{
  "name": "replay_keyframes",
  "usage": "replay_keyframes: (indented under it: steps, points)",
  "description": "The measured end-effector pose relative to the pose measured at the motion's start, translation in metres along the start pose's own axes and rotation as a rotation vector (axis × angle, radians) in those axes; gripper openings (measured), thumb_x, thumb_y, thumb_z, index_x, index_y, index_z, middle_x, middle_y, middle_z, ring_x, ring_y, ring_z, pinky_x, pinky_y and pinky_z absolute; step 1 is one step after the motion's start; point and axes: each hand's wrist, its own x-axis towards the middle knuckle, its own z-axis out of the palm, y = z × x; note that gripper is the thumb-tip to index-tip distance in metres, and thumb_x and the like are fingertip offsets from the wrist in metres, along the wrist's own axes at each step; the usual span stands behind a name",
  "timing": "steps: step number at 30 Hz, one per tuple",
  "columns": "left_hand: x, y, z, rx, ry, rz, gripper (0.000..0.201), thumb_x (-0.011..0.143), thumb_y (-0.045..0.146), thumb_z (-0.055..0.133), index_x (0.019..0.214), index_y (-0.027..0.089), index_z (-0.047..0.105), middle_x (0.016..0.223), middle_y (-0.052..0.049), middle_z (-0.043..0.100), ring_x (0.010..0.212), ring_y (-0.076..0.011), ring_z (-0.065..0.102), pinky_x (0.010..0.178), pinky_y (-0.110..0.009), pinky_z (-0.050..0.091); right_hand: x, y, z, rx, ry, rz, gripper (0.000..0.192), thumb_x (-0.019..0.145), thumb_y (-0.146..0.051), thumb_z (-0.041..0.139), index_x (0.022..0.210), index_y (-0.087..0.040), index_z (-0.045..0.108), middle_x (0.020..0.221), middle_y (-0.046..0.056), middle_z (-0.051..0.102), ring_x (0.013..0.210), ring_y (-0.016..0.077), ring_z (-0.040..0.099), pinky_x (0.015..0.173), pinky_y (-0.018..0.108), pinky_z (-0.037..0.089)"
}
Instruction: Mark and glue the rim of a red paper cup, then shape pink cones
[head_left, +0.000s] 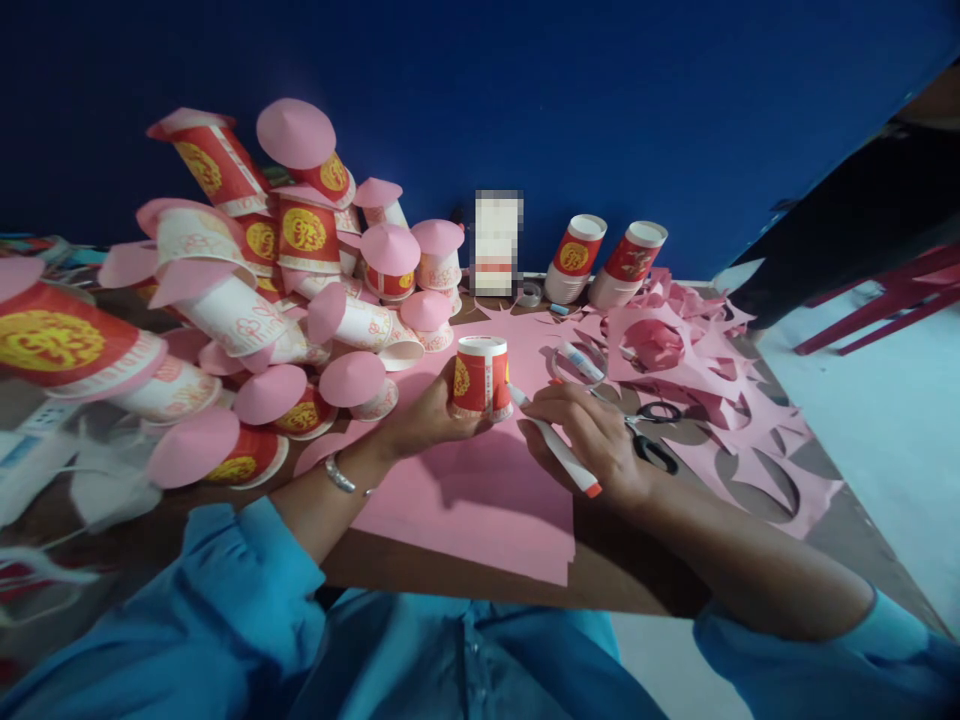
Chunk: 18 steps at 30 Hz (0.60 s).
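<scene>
My left hand [429, 412] is closed around a red paper cup [480, 378] with yellow emblems. The cup is upside down, its white base on top, above pink paper sheets [480, 510]. In my right hand [592, 430] is a white marker [564, 458] with an orange-red end pointing down towards me. The marker's other end is close to the cup's right side; whether they touch I cannot tell. Black-handled scissors [654, 455] lie just right of my right hand.
Many paper cups topped with pink paper cones [296, 133] are piled at the left. Two leaning cup stacks [576, 258] stand at the back, near a roll of tape [529, 294]. Pink paper offcuts [705, 370] cover the right side. A red stool [877, 300] stands beyond the table.
</scene>
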Motion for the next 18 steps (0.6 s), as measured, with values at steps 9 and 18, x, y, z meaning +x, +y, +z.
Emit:
replay_keyframes:
  steps: [9, 18]
  points:
    - [-0.004, -0.017, -0.007, 0.187, 0.022, -0.013, 0.084, 0.071, 0.049, 0.096, 0.135, 0.021, 0.048, 0.131, -0.013, 0.070, 0.117, -0.0330, 0.070, 0.095, -0.044, 0.059, -0.005, -0.011, 0.003, -0.038, -0.094, -0.084, 0.024, 0.101, -0.014, 0.069, 0.124, -0.016, 0.065, 0.096, 0.009, 0.077, 0.081, 0.0197, 0.075, 0.069, 0.031, 0.063]
    - [-0.005, -0.020, -0.009, 0.241, -0.031, -0.009, 0.088, 0.068, 0.047, 0.097, 0.140, 0.023, 0.051, 0.117, -0.010, 0.076, 0.102, -0.0300, 0.074, 0.081, -0.038, 0.060, -0.002, -0.007, 0.004, -0.050, -0.094, -0.070, 0.023, 0.102, -0.012, 0.067, 0.124, -0.016, 0.064, 0.095, 0.009, 0.076, 0.082, 0.0205, 0.075, 0.070, 0.031, 0.063]
